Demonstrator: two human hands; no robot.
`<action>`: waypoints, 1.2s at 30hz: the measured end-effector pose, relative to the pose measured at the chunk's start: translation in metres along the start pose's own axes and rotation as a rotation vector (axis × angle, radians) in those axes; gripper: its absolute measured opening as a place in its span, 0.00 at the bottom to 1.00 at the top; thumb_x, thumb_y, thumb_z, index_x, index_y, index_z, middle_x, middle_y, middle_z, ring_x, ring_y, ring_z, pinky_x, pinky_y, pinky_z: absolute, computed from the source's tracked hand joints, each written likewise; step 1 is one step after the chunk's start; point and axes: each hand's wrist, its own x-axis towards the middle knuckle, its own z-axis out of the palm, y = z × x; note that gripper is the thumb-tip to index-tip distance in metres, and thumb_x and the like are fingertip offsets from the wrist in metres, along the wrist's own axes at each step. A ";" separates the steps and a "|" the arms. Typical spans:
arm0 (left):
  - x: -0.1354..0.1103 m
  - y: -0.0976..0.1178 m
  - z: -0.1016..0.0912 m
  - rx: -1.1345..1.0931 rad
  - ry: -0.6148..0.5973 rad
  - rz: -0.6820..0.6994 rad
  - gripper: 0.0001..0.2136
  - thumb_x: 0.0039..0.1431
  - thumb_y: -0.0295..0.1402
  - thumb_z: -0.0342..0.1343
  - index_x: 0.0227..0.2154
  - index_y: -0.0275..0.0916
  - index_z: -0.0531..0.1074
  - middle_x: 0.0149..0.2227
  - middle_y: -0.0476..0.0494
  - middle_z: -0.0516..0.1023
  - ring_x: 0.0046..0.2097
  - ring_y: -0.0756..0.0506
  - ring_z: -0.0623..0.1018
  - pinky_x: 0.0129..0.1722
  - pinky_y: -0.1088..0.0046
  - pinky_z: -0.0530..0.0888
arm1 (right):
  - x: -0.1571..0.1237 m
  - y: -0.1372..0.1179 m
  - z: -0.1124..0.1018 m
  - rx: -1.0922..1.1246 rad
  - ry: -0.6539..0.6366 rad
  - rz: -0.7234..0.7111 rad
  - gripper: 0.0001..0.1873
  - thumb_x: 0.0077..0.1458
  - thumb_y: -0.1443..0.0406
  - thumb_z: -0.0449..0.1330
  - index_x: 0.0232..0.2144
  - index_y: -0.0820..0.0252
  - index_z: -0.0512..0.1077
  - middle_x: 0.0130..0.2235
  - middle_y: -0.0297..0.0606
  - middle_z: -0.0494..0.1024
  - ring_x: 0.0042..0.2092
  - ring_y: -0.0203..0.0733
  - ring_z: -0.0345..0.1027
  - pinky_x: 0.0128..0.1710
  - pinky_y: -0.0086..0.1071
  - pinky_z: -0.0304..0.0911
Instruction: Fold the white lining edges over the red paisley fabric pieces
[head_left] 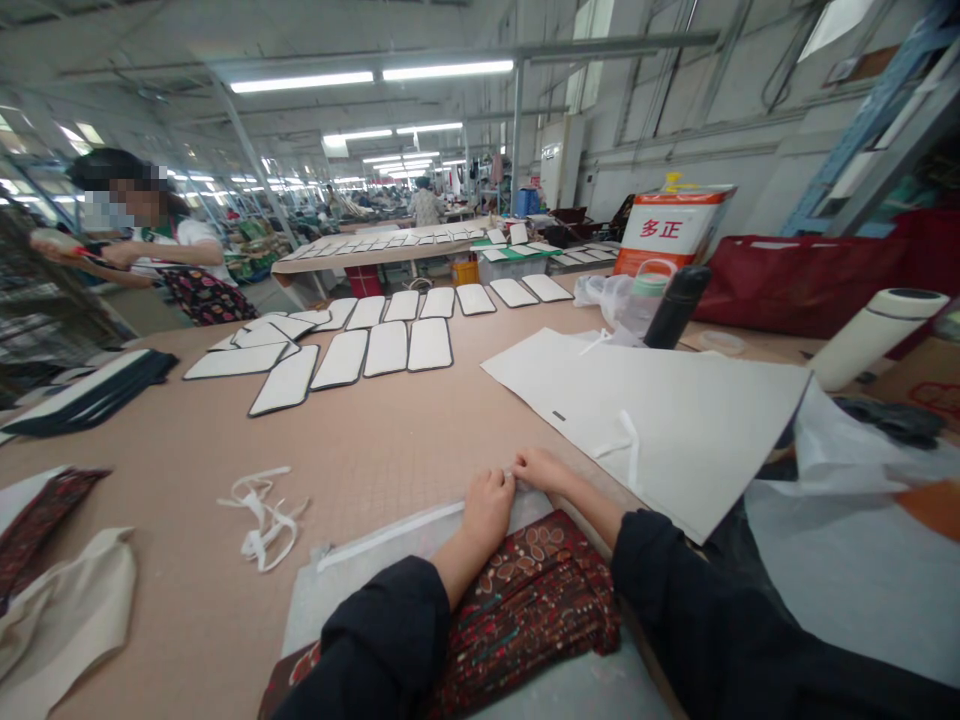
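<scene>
Both hands are together at the far edge of a translucent plastic bag (311,600) on the table, a white strip along that edge. My left hand (489,510) is closed on the edge, its fingers bent. Right beside it, my right hand (544,470) pinches the same edge; the fingertips are partly hidden. Dark red patterned fabric (532,600) lies in folds under my forearms, against the plastic. I cannot tell whether it is inside the bag.
White dark-edged panels (386,348) lie in rows across the brown table (360,440). White ties (270,520) lie left, a large pale sheet (675,420) right. Beyond it stand a black bottle (677,305) and a white flask (874,340). A co-worker (187,250) stands far left.
</scene>
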 end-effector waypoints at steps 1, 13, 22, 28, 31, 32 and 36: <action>-0.001 0.000 0.000 -0.002 0.004 0.006 0.12 0.62 0.28 0.41 0.45 0.38 0.66 0.39 0.42 0.70 0.41 0.44 0.68 0.39 0.68 0.65 | 0.000 0.002 0.000 0.001 -0.006 -0.014 0.07 0.50 0.69 0.54 0.26 0.63 0.72 0.29 0.37 0.76 0.31 0.35 0.64 0.27 0.25 0.50; -0.001 0.000 -0.005 0.027 -0.067 0.061 0.14 0.61 0.27 0.40 0.46 0.37 0.65 0.41 0.39 0.68 0.43 0.42 0.67 0.40 0.66 0.65 | 0.002 0.003 0.002 -0.029 -0.003 -0.039 0.06 0.48 0.70 0.54 0.27 0.62 0.72 0.30 0.38 0.76 0.31 0.35 0.64 0.28 0.26 0.51; -0.002 0.001 -0.006 0.033 -0.078 0.104 0.14 0.61 0.26 0.39 0.47 0.34 0.64 0.43 0.37 0.68 0.44 0.41 0.66 0.41 0.64 0.64 | 0.005 -0.001 -0.005 -0.016 -0.037 -0.012 0.06 0.48 0.69 0.55 0.26 0.63 0.73 0.28 0.37 0.76 0.29 0.35 0.65 0.27 0.25 0.52; -0.003 0.001 -0.003 0.052 -0.060 0.103 0.14 0.61 0.26 0.39 0.47 0.34 0.64 0.43 0.38 0.68 0.44 0.41 0.66 0.40 0.64 0.64 | 0.005 -0.001 -0.002 -0.037 -0.018 -0.019 0.06 0.48 0.70 0.55 0.26 0.63 0.72 0.29 0.38 0.76 0.30 0.36 0.64 0.28 0.27 0.51; -0.003 0.001 -0.004 0.041 -0.067 0.106 0.14 0.61 0.26 0.39 0.48 0.34 0.63 0.43 0.37 0.68 0.44 0.41 0.66 0.41 0.64 0.63 | 0.006 -0.001 0.000 -0.037 -0.003 -0.021 0.05 0.48 0.70 0.55 0.26 0.63 0.71 0.29 0.38 0.75 0.30 0.36 0.63 0.28 0.27 0.51; -0.003 0.001 -0.004 0.036 -0.073 0.107 0.14 0.61 0.26 0.39 0.47 0.34 0.63 0.43 0.37 0.68 0.44 0.41 0.66 0.41 0.64 0.63 | 0.006 -0.001 0.000 -0.034 0.004 -0.018 0.04 0.48 0.71 0.55 0.26 0.62 0.71 0.29 0.37 0.75 0.30 0.35 0.63 0.28 0.27 0.51; -0.003 0.001 -0.007 0.023 -0.078 0.097 0.15 0.61 0.26 0.38 0.48 0.35 0.64 0.43 0.37 0.68 0.44 0.41 0.66 0.41 0.64 0.63 | 0.004 -0.003 0.001 -0.016 0.058 0.013 0.07 0.51 0.72 0.52 0.30 0.63 0.70 0.31 0.38 0.75 0.32 0.35 0.64 0.30 0.26 0.54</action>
